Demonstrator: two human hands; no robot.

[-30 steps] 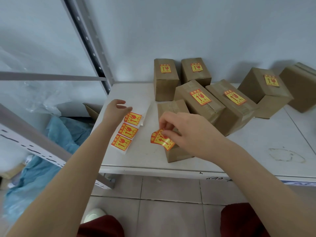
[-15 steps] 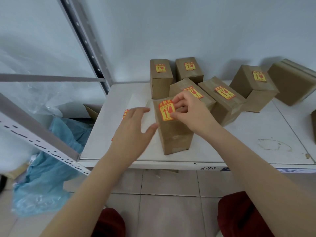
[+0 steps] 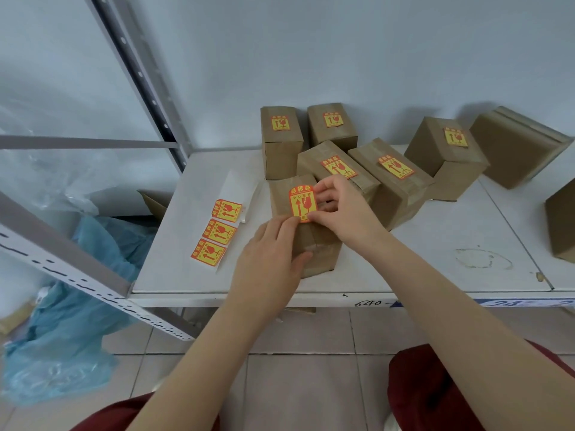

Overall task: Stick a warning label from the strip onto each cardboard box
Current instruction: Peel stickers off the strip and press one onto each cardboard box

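Observation:
A brown cardboard box [image 3: 281, 197] lies near the front of the white shelf [image 3: 404, 253]. An orange and yellow warning label [image 3: 302, 203] sits on its top face. My right hand [image 3: 340, 209] pinches the label's lower right corner and touches its right edge. My left hand [image 3: 269, 259] rests on the box's near end, fingertips at the label's lower edge. The label strip [image 3: 217, 233] lies left of the box with three labels on it. Several labelled boxes [image 3: 337, 168] stand behind.
Two unlabelled-looking boxes [image 3: 513, 147] sit at the far right of the shelf. A slanted metal shelf upright [image 3: 140, 82] rises at the left. Blue plastic sheeting [image 3: 68, 321] lies on the tiled floor below left. A wall closes the back.
My right hand carried the peeled label from beside the strip onto the box top. My left hand left the strip and came to rest on the box's near end.

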